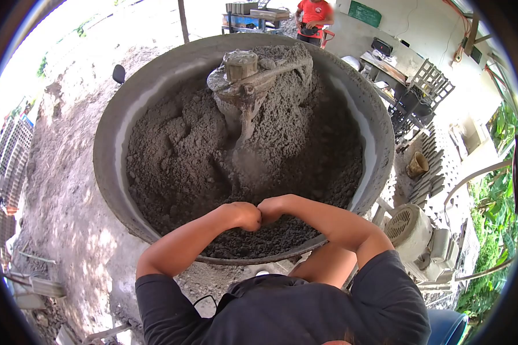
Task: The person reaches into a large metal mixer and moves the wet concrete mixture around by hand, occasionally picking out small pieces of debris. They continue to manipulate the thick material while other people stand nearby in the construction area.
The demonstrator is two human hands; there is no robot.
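My left hand (pixel 245 216) and my right hand (pixel 274 208) are side by side over the near part of a large round mixing pan (pixel 110 167). Both are closed, knuckles nearly meeting, and whatever they may hold is hidden. Below and beyond them lies a grey, crumbly concrete mix (pixel 181 155), heaped higher toward the back. A caked mixer hub with an arm (pixel 240 68) rises from the mix. Grey mix sticks to the hub and its blade.
A motor (pixel 407 227) stands by the pan's right side. Farther right are a bucket (pixel 418 165) and a black chair (pixel 423 95). Another person in a red shirt (pixel 315 12) stands behind the pan. A blue barrel (pixel 448 326) sits at lower right.
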